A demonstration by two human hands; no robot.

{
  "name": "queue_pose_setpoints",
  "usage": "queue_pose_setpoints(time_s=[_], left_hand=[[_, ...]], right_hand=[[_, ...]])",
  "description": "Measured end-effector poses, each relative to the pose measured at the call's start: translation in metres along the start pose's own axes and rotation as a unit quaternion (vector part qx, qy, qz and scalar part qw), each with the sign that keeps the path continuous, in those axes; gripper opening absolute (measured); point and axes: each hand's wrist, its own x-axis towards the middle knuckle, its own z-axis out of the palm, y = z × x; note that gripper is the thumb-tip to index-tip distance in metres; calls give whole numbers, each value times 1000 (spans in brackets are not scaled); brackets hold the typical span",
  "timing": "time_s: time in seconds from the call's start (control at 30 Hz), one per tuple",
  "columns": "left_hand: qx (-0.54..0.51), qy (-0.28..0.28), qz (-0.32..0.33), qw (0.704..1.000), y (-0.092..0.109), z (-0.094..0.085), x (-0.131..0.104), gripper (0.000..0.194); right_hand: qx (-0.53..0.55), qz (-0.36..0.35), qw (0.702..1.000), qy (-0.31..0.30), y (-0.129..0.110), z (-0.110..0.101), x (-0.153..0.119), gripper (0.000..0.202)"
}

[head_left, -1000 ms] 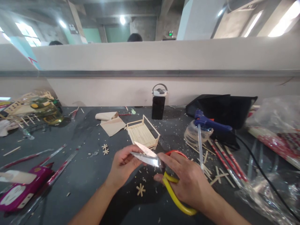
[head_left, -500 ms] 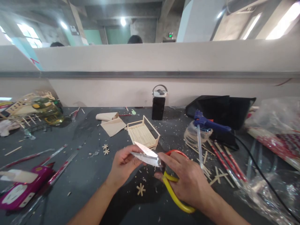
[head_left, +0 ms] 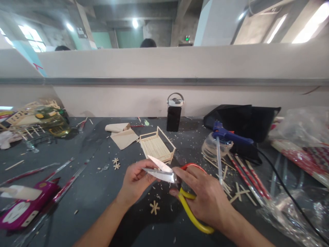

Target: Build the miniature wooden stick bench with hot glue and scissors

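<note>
My right hand [head_left: 205, 192] is closed round the scissors [head_left: 164, 175], which have one yellow and one red handle; their blades are parted and point left. My left hand [head_left: 137, 180] is at the blade tips with thumb and fingers pinched together; whatever it pinches is hidden behind the blades. Just beyond the blades lies a small wooden stick frame [head_left: 157, 146] with a slatted base and raised rails. A star-shaped piece of short sticks [head_left: 154, 208] rests on the table below the hands, and two smaller stars [head_left: 116, 164] lie to the left.
A blue glue gun [head_left: 228, 134] rests on a clear round container at right, its cable trailing forward. Loose sticks [head_left: 239, 192] and plastic wrapping [head_left: 295, 212] lie nearby. A black-fronted bottle [head_left: 173, 118] stands at the back. Sandpaper-like sheets [head_left: 124, 138] and a magenta device [head_left: 31, 206] are at left.
Almost nothing differs. The scissor blades and both hands stay in nearly the same place, with only a very slight shift.
</note>
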Motion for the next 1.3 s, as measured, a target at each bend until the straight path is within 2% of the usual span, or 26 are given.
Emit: queue_pose_setpoints(time_s=[0.3,0.53,0.97,1.3], left_hand=[[-3,2,-12,1000,-1,1,-1,13],[-27,-11,-2,1000,1,2,1,10],[-10,-17,-10,1000,-1,1,-2,8],[-4,3,-19,1000,0,1,-1,14]], right_hand=[[4,-28,1000,11,3,4,-3,34],[12,-1,1000,-19,0,2,1,31],[25,-14,1000,-9,-1,1,-1,25],[16,-1,1000,-15,-2,0,0,30]])
